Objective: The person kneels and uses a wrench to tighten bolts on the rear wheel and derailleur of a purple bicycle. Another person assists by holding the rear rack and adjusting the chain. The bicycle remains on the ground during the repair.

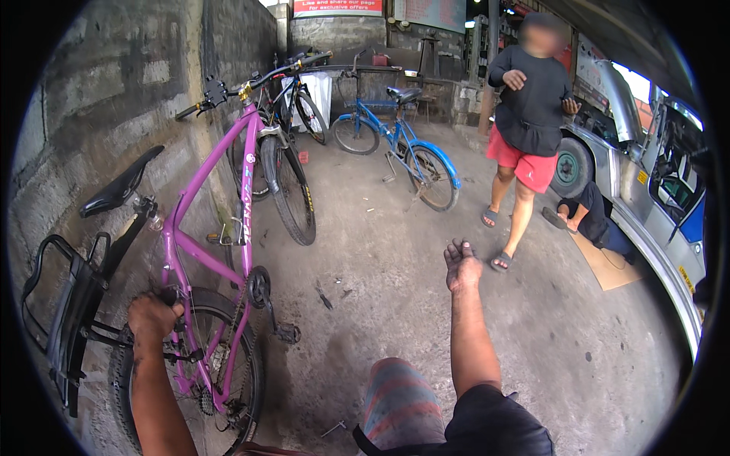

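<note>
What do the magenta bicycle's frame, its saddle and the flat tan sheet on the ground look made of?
Bicycle frame: probably painted metal, with smooth magenta colour over slim tubes; which metal, I cannot tell.
Saddle: likely synthetic leather or plastic, black with a soft sheen.
Flat tan sheet: probably cardboard, matte, thin and straight-edged.

I hold purple bicycle (249,178), standing on wheels: rear wheel (257,372) at lower left, handlebar (268,78) upper left.

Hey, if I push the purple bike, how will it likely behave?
The purple bike would probably roll, given its two wheels. It might tip sideways, being tall on narrow tyres. Its thick-tubed frame will likely stay stiff.
</note>
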`<state>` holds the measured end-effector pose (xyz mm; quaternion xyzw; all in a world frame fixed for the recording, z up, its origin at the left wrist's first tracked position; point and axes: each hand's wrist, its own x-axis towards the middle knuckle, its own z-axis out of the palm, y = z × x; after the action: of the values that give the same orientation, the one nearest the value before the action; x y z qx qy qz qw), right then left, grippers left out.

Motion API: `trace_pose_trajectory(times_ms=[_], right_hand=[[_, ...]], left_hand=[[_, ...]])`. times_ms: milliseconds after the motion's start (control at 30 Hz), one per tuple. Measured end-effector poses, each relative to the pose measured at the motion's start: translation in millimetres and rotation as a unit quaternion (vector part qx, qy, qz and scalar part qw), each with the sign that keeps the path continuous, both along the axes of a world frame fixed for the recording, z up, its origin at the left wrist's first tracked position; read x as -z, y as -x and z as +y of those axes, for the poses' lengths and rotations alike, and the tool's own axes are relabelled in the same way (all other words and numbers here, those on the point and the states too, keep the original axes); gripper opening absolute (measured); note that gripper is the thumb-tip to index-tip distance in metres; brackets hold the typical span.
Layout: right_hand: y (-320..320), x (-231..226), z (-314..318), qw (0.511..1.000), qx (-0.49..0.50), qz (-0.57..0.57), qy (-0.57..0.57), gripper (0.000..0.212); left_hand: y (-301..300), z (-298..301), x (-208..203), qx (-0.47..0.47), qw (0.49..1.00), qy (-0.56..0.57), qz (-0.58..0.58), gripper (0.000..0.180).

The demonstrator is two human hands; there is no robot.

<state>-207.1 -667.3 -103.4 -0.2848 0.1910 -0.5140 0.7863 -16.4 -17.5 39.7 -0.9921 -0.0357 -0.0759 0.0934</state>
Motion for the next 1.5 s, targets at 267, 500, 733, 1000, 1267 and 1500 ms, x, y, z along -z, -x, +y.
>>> trace_pose_trajectory(times_ms=[267, 500, 733, 1000, 1267, 1500], right_hand=[[0.1, -61.4, 6.4, 0.994, 0.001, -0.103, -0.022, 0.040], [-1.8, -107.5, 4.3, 0.981, 0.002, -0.191, -0.030, 0.041], [-0.7, -131.9, 18.8, 0.957, -0.035, -0.275, -0.088, 0.040], [4.5, -129.5, 38.5, 0.930, -0.098, -0.332, -0.125, 0.045], [9.0, -112.7, 109.5, 0.942, -0.157, -0.267, -0.125, 0.049], [41.1, -82.7, 143.0, 0.916, -0.289, -0.250, -0.125, 0.039]], left_hand=[[-0.5, 0.2, -3.2, -0.015, 0.999, 0.014, 0.028, 0.086], [6.9, -3.2, -8.3, -0.005, 1.000, 0.018, 0.023, 0.093], [6.4, -1.0, -10.2, -0.006, 0.999, 0.021, 0.035, 0.093], [6.1, -2.1, -5.7, 0.011, 0.999, 0.031, 0.015, 0.091], [-4.0, 17.1, 7.5, 0.014, 0.999, 0.004, -0.028, 0.084], [0.7, -0.3, 2.6, 0.024, 0.999, 0.011, -0.020, 0.085]])
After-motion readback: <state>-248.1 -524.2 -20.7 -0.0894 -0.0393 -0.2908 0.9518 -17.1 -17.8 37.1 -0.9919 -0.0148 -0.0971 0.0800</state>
